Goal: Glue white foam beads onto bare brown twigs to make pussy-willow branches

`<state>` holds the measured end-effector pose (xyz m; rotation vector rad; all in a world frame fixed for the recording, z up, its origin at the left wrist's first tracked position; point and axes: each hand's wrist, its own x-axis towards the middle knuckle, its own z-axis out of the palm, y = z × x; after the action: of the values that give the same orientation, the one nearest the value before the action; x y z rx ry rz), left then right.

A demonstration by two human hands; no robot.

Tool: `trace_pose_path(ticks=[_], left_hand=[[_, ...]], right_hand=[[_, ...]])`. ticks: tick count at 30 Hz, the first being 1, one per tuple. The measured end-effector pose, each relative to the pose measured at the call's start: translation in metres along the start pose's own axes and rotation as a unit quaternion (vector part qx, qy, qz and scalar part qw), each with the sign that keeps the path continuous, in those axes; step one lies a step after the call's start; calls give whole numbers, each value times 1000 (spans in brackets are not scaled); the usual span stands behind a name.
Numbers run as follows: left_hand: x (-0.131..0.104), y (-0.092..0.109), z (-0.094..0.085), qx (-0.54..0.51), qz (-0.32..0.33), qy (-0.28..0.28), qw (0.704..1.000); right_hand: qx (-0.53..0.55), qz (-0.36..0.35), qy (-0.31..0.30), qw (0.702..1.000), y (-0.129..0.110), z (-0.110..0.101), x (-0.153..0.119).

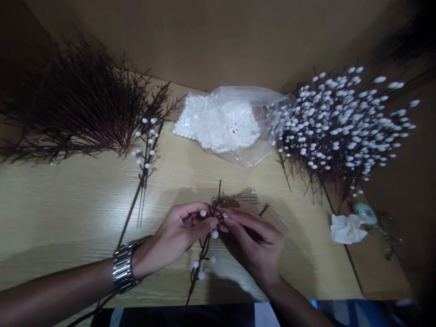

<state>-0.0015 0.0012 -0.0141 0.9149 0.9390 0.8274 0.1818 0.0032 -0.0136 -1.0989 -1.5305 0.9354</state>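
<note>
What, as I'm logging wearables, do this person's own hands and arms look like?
The left hand and right hand are ungloved. The left forearm wears a silver-coloured metal band of links at the wrist, like a watch strap; no dial shows. The right forearm has no band in view. Neither shows a sleeve.

Dim; soft glare on table; edges dark.

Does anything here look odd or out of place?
Perhaps the crumpled white paper at right, beside a pale green object: it looks like litter, unlike the twigs and beads. I see no clear spill or damage.
</note>
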Motion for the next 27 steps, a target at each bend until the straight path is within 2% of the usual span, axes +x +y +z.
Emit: trace_pose_path(ticks=[9,18,27], left_hand=[[0,0,0,-7,-3,-5,1000],[0,2,0,-44,-16,-19,999],[-2,0,-1,-57,9,-36,998]], right_hand=[[-3,-3,1,1000,1,1,-2],[91,92,-6,992,1,2,-4],[71,91,-21,993,2,0,-2]])
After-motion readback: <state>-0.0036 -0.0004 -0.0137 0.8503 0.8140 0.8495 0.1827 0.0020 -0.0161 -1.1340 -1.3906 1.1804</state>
